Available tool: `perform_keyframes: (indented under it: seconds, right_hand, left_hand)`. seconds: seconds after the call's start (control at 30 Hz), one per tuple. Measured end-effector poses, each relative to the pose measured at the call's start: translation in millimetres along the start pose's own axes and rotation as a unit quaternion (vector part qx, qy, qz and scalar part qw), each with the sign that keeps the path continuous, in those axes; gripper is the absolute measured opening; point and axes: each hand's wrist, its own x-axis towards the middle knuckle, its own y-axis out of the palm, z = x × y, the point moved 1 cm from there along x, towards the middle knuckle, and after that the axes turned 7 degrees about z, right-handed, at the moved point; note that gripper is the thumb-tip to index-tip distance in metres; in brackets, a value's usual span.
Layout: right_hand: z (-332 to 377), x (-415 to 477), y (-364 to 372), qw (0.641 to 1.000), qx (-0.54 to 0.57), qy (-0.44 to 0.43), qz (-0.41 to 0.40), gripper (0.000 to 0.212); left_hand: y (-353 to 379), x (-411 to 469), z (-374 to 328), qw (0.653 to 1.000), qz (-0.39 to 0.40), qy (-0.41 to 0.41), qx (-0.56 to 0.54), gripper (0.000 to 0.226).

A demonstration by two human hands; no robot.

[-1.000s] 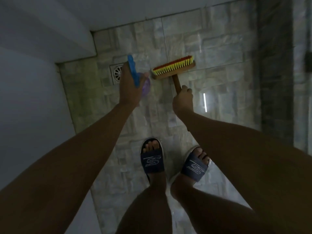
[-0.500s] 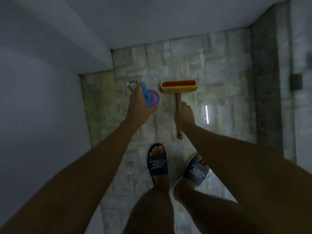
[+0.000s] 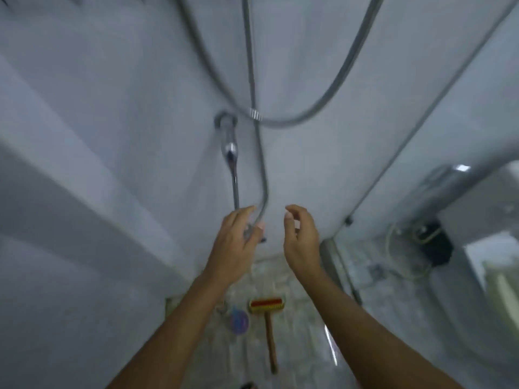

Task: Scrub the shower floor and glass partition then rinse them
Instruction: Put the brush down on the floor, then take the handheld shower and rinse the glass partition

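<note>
On the pale stone-tiled shower floor (image 3: 303, 332), near its far edge, lies the wooden-handled brush (image 3: 266, 304) with red and yellow bristles, a purple bottle (image 3: 238, 321) just beside it. Higher up, the left hand (image 3: 238, 242) meets the grey metal shower hose (image 3: 263, 169) below the chrome tap (image 3: 230, 153); whether it grips is unclear. The right hand (image 3: 302, 242) is loosely curled, empty. Rinsing seems in hand: take the hose firmly before opening water.

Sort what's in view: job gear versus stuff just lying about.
Job: scrub brush, purple container, shower hose by the left hand, tap, shower floor.
Lying about: black box with cable, far right.
</note>
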Motion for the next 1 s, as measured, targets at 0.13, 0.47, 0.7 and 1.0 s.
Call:
perform_keyframes:
  seconds: [0.13, 0.47, 0.7, 1.0]
  right_hand:
    - [165.2, 29.3, -83.9, 0.992, 0.041, -0.103, -0.061, 0.015]
    - [506.4, 82.0, -259.5, 0.911, 0.041, -0.371, -0.177, 0.015]
    - [644.6, 135.3, -322.9, 0.871, 0.050, -0.442, -0.209, 0.018]
    - [720.3, 203.7, -341.8, 0.922, 0.028, -0.358, -0.147, 0.047]
  left_hand:
    - [-94.8, 28.5, -144.5, 0.992, -0.052, 0.115, 0.002, 0.046]
    - [-262.4, 108.1, -426.5, 0.931, -0.179, 0.315, 0.049, 0.038]
    - [-314.3, 178.4, -541.5, 0.932, -0.230, 0.274, 0.053, 0.041]
    - [-319.2, 238.5, -578.1, 0.963, -0.186, 0.138, 0.137, 0.040]
